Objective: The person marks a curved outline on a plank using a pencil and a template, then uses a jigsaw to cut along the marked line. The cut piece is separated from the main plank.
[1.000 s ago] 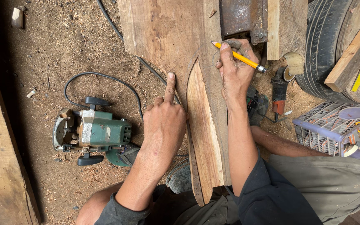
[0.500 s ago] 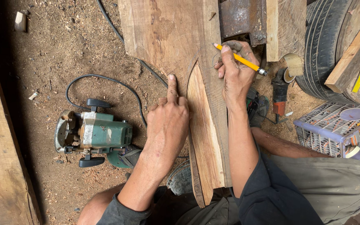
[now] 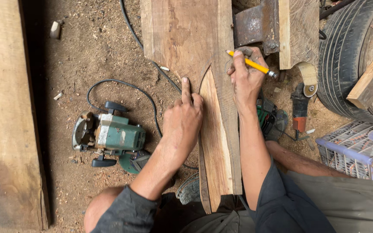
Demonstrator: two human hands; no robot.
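We're mid-marking: left hand [image 3: 183, 122] flat, pinning curved template [image 3: 214, 142] on the plank [image 3: 186, 34], right hand [image 3: 245, 77] gripping yellow pencil [image 3: 252, 64]; next likely needs steady tracing along its edge.

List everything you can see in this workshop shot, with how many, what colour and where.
wooden plank: one, brown, centre, running up from the lap
curved template: one, light brown, lying on the plank
pencil: one, yellow, in the right hand
router: one, green, on the sawdust floor at left
power cord: one, black, looping from the router
angle grinder: one, orange and black, floor at right
metal block: one, rusty, top centre
tyre: one, black, top right
crate: one, pale purple, right edge
left hand: pressing on the template's left edge
right hand: gripping the pencil at the template's tip
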